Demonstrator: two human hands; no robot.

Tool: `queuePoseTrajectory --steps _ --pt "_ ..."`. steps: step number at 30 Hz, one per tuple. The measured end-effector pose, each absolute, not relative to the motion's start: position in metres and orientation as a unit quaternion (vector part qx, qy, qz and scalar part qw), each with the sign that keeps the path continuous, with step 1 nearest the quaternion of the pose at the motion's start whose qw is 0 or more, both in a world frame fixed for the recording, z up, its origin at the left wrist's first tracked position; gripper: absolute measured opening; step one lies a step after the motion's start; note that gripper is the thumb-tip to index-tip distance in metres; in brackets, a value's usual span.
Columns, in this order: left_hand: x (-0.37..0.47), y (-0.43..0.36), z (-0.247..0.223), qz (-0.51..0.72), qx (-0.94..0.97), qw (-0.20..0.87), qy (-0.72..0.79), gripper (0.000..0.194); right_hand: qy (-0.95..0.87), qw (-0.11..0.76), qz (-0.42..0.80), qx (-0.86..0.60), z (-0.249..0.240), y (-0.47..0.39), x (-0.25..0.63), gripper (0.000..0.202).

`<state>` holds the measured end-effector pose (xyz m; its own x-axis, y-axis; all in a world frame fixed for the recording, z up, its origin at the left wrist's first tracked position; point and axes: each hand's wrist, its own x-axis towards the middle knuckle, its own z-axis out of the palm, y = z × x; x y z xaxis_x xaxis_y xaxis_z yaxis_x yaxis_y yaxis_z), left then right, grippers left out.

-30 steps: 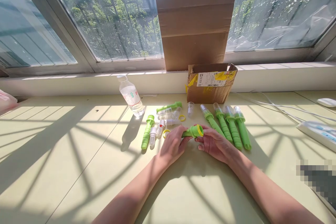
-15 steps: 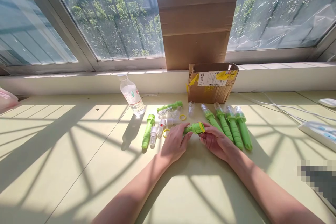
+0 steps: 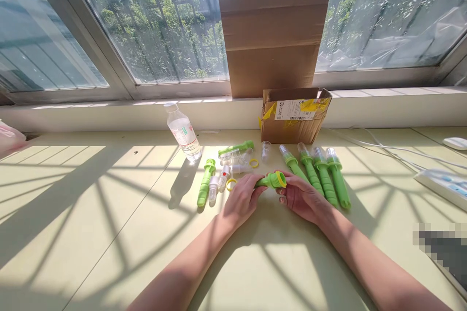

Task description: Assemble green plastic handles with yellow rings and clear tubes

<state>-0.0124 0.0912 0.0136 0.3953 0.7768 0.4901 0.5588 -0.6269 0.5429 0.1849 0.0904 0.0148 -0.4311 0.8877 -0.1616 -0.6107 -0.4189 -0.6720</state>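
Note:
My left hand [image 3: 243, 197] is wrapped round the narrow part of a green plastic tube [image 3: 272, 181], which lies tilted with its wide threaded end towards the right. A yellow ring [image 3: 281, 179] sits at that end. My right hand [image 3: 301, 197] has its thumb and forefinger at the ring's edge, with the other fingers curled below. Left of my hands lie another green tube [image 3: 206, 182], small clear pieces with white ends [image 3: 213, 190], and a loose yellow ring [image 3: 231, 184]. Several green tubes with clear caps [image 3: 339, 180] lie in a row beyond my right hand.
A clear bottle [image 3: 183, 133] stands at the left. Behind the parts are a clear cup [image 3: 266, 150], one more green tube [image 3: 239, 147] and an open cardboard box [image 3: 292, 129]. A power strip [image 3: 443, 187] with white cables lies at the right, near a blurred dark object [image 3: 447, 250].
The green tube has turned slightly, so its ringed end points a little more towards me and its opening shows. My right fingers have shifted slightly at the ring. The other things lie as before.

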Motion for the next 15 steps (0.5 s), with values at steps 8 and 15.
queuePoseTrajectory --steps 8,15 --pt "-0.0128 0.0909 0.0149 0.382 0.815 0.138 0.412 0.026 -0.266 0.458 0.812 -0.247 0.0166 0.0883 0.1831 0.024" --pt "-0.0119 0.0894 0.0147 0.388 0.816 0.117 0.413 0.025 -0.256 0.461 0.812 -0.251 0.0180 0.0871 0.1821 0.023"
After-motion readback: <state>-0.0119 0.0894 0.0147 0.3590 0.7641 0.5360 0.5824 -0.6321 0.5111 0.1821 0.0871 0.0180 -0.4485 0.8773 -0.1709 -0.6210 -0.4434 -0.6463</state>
